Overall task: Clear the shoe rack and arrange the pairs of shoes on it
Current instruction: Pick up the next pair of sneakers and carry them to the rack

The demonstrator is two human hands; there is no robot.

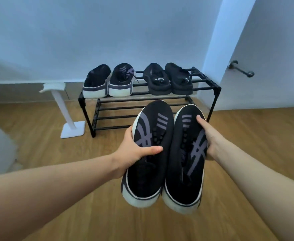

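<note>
A white stand [68, 119] is seen at the far left on the wooden floor [38, 127], just beside the black shoe rack [218, 89] set against the far wall. On the rack's top shelf, a pair of black sneakers with white soles [108, 80] is parked at the left and a pair of black sandals [168, 79] at the right, heels turned toward the near side; the two pairs are set slightly apart. The lower shelf [118, 117] appears bare where it is visible, though its right part is hidden behind the held shoes.

In the near foreground, a second pair of black sneakers with grey stripes is held in the air, toes pointed at the rack. The left shoe [148, 153] is clasped by the left hand [134, 148], thumb closed over the laces and fingers wrapped under the outer edge. The right shoe [186, 157] is gripped from its outer side by the right hand [210, 138], thumb laid on the upper; the fingers beneath cannot be seen. The two shoes are pressed side by side.

The step in hand is judged to be the placing of this pair on the lower shelf. It is best done with the shoes kept level and together, toes slid in first under the top bars, soles settled across at least two rails, and heels aligned with the pairs above. A tilted sole could slip between the rails.
</note>
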